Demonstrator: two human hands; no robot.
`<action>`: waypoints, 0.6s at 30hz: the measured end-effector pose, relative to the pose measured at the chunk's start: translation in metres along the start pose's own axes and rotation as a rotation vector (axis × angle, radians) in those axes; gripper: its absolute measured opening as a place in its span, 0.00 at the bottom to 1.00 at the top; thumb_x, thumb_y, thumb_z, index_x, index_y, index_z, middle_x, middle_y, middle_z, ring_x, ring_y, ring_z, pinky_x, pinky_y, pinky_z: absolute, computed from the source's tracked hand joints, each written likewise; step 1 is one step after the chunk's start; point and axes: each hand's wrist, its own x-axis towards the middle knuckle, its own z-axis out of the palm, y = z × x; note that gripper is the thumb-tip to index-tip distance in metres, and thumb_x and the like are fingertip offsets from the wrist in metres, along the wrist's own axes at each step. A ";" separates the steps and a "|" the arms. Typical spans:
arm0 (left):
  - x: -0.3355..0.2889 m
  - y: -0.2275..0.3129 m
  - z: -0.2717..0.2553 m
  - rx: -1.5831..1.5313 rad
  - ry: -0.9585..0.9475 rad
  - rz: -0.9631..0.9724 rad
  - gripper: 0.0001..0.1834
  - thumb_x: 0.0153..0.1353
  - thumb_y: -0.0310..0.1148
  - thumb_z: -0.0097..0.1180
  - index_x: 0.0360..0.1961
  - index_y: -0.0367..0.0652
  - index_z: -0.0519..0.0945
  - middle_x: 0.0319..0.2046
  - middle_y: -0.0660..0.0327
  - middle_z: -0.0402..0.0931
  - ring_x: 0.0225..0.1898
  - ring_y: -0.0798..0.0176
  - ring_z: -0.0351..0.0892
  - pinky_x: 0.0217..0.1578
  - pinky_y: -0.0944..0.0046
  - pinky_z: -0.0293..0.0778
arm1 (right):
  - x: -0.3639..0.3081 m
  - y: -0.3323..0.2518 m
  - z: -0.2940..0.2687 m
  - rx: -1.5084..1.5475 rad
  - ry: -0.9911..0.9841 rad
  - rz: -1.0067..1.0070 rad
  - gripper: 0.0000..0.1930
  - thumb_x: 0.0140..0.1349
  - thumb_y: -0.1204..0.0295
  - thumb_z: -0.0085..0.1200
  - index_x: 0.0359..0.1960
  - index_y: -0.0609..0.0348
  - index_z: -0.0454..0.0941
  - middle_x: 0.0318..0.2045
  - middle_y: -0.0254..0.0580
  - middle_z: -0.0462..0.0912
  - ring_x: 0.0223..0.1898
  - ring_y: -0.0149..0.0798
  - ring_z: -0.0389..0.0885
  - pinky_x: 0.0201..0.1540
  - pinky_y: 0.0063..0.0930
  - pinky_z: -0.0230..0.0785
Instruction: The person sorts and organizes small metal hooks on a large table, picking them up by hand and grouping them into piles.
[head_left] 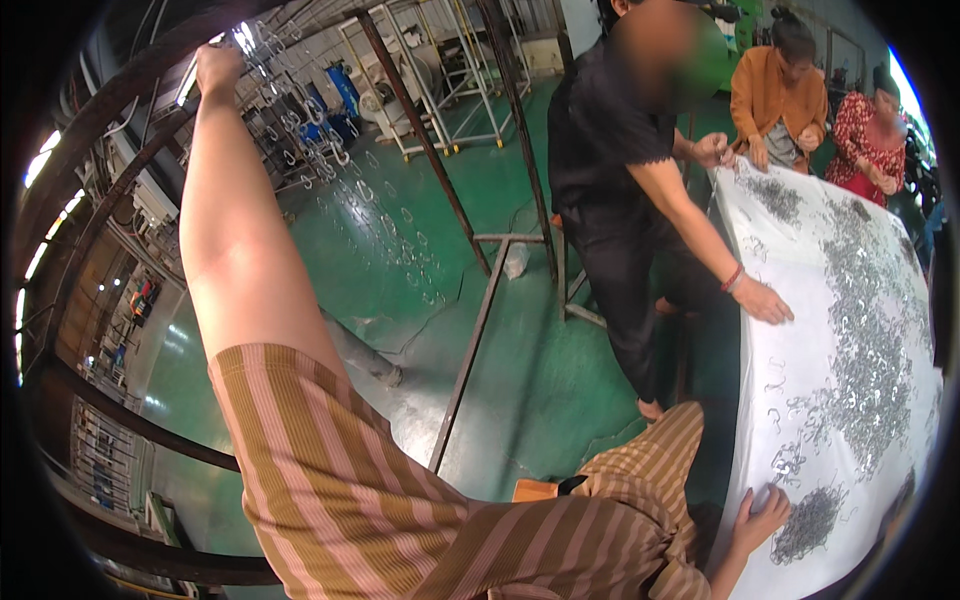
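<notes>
My left arm, in a brown and pink striped sleeve, stretches up to the far left. At its end my left hand [218,68] is closed near a dark overhead bar; what its fingers hold is too small to make out. Beside it hang many shiny metal hook-like pieces [310,130], strung in rows above the floor. At the lower right my right hand [760,518] rests at the edge of a white-covered table [755,400], fingers apart and slightly bent. A dark pile of small metal hooks [808,525] lies right next to its fingertips.
More small hooks [865,370] are spread over the table. A person in black [620,150] reaches onto it; two more people [780,95] stand at its far end. Dark metal frame bars [470,350] cross the green floor [400,290]. A wheeled white rack [440,90] stands behind.
</notes>
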 end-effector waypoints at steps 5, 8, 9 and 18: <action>0.025 -0.007 0.006 0.076 -0.064 -0.015 0.24 0.51 0.39 0.59 0.46 0.34 0.80 0.48 0.45 0.78 0.54 0.47 0.76 0.54 0.56 0.71 | 0.002 -0.001 0.003 -0.008 -0.035 0.021 0.17 0.58 0.65 0.57 0.46 0.62 0.74 0.43 0.52 0.75 0.47 0.56 0.70 0.52 0.47 0.62; 0.032 -0.002 0.009 0.137 -0.091 -0.024 0.26 0.52 0.42 0.57 0.48 0.34 0.79 0.53 0.46 0.75 0.58 0.49 0.73 0.57 0.58 0.69 | 0.001 0.000 0.003 -0.016 -0.027 0.026 0.18 0.57 0.63 0.56 0.45 0.63 0.75 0.43 0.52 0.75 0.47 0.56 0.70 0.51 0.47 0.62; 0.037 -0.004 0.007 0.153 -0.098 -0.016 0.26 0.53 0.43 0.56 0.48 0.34 0.79 0.53 0.46 0.75 0.58 0.49 0.73 0.57 0.58 0.68 | 0.000 0.000 0.002 -0.016 -0.030 0.026 0.18 0.57 0.63 0.56 0.45 0.63 0.75 0.43 0.52 0.75 0.47 0.55 0.70 0.51 0.47 0.62; 0.007 -0.001 0.001 0.296 -0.107 0.032 0.22 0.63 0.46 0.43 0.50 0.47 0.80 0.53 0.55 0.76 0.56 0.51 0.74 0.54 0.56 0.71 | 0.001 -0.002 -0.001 -0.044 -0.053 0.038 0.17 0.58 0.64 0.57 0.45 0.63 0.76 0.44 0.51 0.76 0.47 0.54 0.71 0.51 0.46 0.63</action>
